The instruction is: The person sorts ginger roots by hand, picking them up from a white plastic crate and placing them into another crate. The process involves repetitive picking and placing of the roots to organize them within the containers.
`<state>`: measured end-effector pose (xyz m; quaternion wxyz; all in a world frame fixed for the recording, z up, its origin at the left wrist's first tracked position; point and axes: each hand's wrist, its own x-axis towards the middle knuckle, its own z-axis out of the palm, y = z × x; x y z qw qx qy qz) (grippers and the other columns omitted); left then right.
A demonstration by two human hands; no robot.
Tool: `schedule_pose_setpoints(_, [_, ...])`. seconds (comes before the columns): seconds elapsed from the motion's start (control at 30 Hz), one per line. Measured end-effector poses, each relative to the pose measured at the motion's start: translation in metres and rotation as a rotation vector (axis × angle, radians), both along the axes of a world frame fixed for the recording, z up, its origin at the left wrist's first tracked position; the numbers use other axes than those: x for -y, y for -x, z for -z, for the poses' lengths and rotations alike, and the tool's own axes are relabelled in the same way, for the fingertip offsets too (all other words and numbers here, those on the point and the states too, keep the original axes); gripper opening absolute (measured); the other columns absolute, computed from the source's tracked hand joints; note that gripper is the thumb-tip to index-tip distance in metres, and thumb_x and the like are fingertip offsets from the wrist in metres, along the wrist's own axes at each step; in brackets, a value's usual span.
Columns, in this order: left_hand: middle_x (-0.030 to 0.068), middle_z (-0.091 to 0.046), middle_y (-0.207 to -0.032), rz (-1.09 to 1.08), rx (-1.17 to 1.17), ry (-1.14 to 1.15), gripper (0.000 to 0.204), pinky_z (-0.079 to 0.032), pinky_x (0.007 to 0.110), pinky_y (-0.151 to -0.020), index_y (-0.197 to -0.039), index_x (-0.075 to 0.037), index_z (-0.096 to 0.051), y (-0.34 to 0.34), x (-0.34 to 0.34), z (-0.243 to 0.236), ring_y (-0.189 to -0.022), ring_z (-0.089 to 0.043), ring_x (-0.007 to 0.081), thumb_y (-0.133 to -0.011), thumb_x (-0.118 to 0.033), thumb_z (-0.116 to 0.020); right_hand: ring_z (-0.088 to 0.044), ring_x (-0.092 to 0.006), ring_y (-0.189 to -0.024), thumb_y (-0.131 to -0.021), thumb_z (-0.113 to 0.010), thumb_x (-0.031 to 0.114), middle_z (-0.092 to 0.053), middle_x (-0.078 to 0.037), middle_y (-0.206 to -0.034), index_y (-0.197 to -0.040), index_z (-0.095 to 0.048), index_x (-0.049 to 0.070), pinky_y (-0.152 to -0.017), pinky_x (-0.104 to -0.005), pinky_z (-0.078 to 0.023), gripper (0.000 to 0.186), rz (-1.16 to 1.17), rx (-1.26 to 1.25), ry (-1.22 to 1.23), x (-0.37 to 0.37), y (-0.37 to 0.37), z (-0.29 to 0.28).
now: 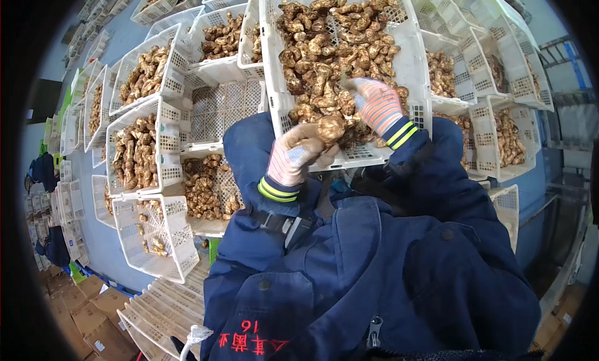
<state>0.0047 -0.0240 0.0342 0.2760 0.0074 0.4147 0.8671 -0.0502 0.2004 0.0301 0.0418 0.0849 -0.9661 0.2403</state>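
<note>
A large white plastic crate (269,62) full of brown mushrooms (318,46) stands directly in front of me. My left hand (292,154), in a striped knit glove, is closed around a thick mushroom (331,129) at the crate's near left corner. The mushroom's rounded end points up and to the right, out of the fingers. Over the right part of the crate, my right hand (378,104) reaches inward in a similar glove. Its fingers are drawn together above the heap, and what lies between the fingertips, if anything, is too small to make out.
Smaller white baskets of mushrooms flank me, such as a tall one (160,146) at left and another (480,136) at right. A basket (181,236) at lower left holds a few small pieces. Stacked white crates (165,305) and cardboard boxes (93,311) stand at lower left.
</note>
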Motion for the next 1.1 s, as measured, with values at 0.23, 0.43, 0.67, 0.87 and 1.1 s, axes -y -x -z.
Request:
schedule_pose_setpoints(0.23, [0.0102,-0.064,-0.083,-0.554,-0.166,0.394,0.041,-0.051,0.025,-0.061,-0.112,0.002,-0.059,0.02,0.165,0.021,-0.068,-0.062,0.0159,-0.082,-0.023,-0.071,-0.059,-0.0336,-0.102,-0.086,-0.053,0.027,-0.062,-0.016,-0.11,-0.12,-0.057,0.016,-0.088,-0.0427,-0.046,0.036,0.319,0.083,-0.45,-0.081,0.068,-0.013])
schedule_pose_setpoints(0.43, [0.0105,-0.062,-0.104,-0.894,-0.139,1.086,0.046,-0.05,0.027,-0.076,-0.122,0.0,-0.053,-0.014,0.22,0.06,-0.086,-0.059,0.0155,-0.083,-0.018,-0.07,-0.049,-0.0301,-0.12,-0.087,-0.052,0.033,-0.047,-0.012,-0.136,-0.134,-0.045,0.016,-0.098,-0.0413,-0.042,0.05,0.261,0.292,-0.529,-0.088,0.143,0.034])
schedule_pose_setpoints(0.67, [0.0132,-0.065,-0.097,-0.278,-0.32,0.545,0.036,-0.052,0.027,-0.077,-0.115,0.003,-0.058,0.015,0.052,-0.024,-0.085,-0.062,0.0172,-0.09,-0.022,-0.059,-0.05,-0.0314,-0.117,-0.085,-0.059,0.027,-0.048,-0.015,-0.13,-0.125,-0.049,0.01,-0.097,-0.0399,-0.042,0.045,0.308,0.308,-0.417,-0.085,0.133,0.016])
schedule_pose_setpoints(0.87, [0.0175,-0.05,-0.123,0.091,0.11,0.009,0.078,-0.053,0.036,-0.081,-0.139,-0.001,-0.031,0.011,-0.033,0.023,-0.103,-0.057,0.0269,-0.084,-0.045,-0.065,-0.061,-0.0257,-0.093,-0.082,-0.062,0.019,-0.063,-0.014,-0.1,-0.104,-0.061,0.007,-0.084,-0.0346,-0.048,0.026,-0.005,0.273,0.215,-0.06,0.055,-0.013])
schedule_pose_setpoints(1.1, [0.0113,-0.06,-0.092,0.163,0.194,0.024,0.054,-0.049,0.021,-0.057,-0.128,0.0,-0.042,0.015,-0.026,0.018,-0.073,-0.062,0.0166,-0.084,-0.023,-0.064,-0.051,-0.0272,-0.119,-0.087,-0.055,0.036,-0.052,-0.017,-0.128,-0.132,-0.045,0.009,-0.097,-0.0391,-0.043,0.053,0.25,0.297,-0.319,-0.045,0.094,0.009])
